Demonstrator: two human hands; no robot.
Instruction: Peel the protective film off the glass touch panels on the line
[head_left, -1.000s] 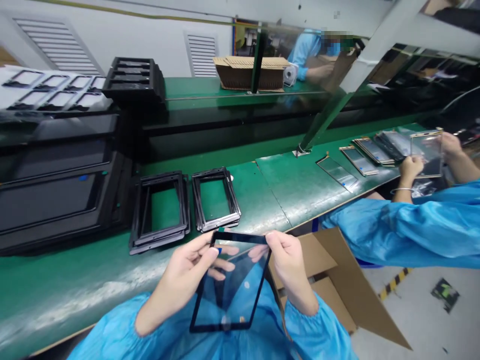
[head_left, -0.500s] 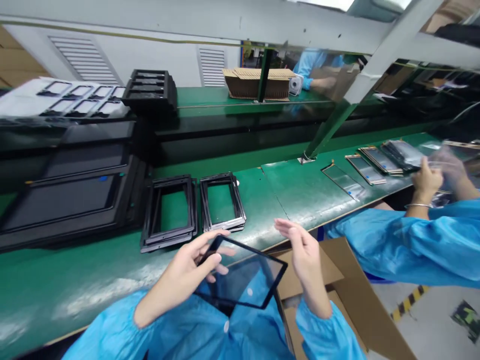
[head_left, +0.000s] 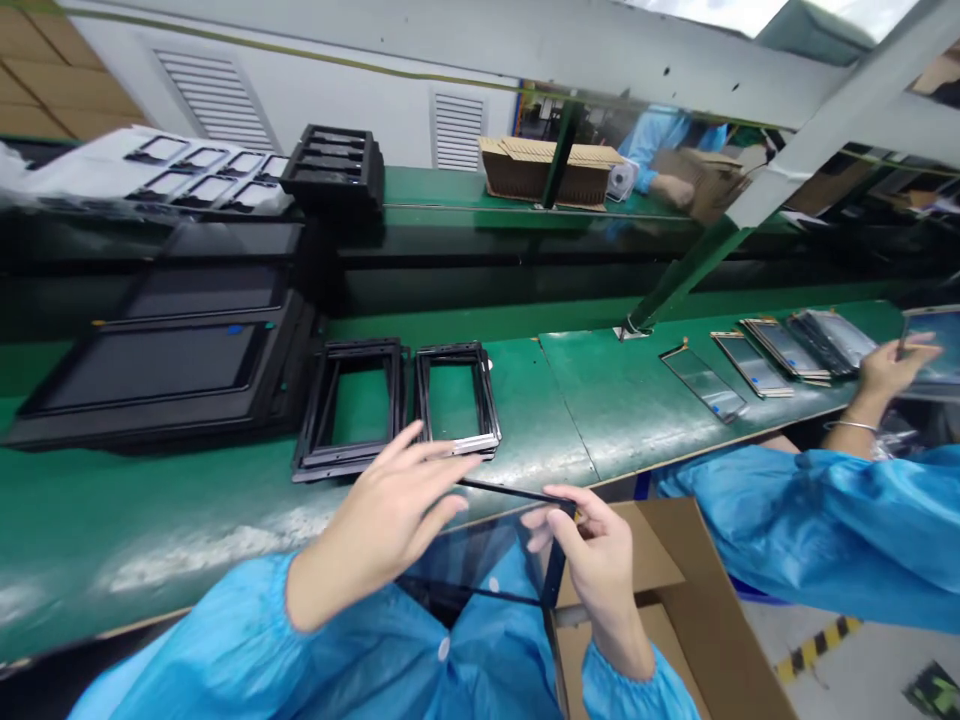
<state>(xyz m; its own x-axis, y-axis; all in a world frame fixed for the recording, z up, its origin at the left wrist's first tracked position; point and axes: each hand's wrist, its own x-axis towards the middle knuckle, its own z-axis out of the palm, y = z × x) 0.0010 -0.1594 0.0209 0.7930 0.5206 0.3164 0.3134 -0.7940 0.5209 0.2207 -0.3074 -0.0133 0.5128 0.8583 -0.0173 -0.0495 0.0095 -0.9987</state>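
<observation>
My right hand (head_left: 600, 550) pinches the right end of a black-bordered clear glass panel (head_left: 480, 555), held tilted above my lap. My left hand (head_left: 386, 515) hovers over the panel's left end with its fingers stretched out. It hides that end, and whether it touches the glass I cannot tell. Just beyond my left fingers, two stacks of black rectangular frames lie on the green bench, a left stack (head_left: 311, 462) and a right stack (head_left: 491, 425).
Black trays (head_left: 135, 370) with dark screens are piled at left. Several thin panels (head_left: 754, 365) lie at right near a co-worker's hand (head_left: 889, 375), which holds a screen. An open cardboard box (head_left: 720, 580) stands below the bench edge. A slanted post (head_left: 675, 275) rises from the bench.
My left hand has let go of the glass panel and opened out above it. My right hand, free before, has closed on the panel's right edge. The view has shifted slightly left.
</observation>
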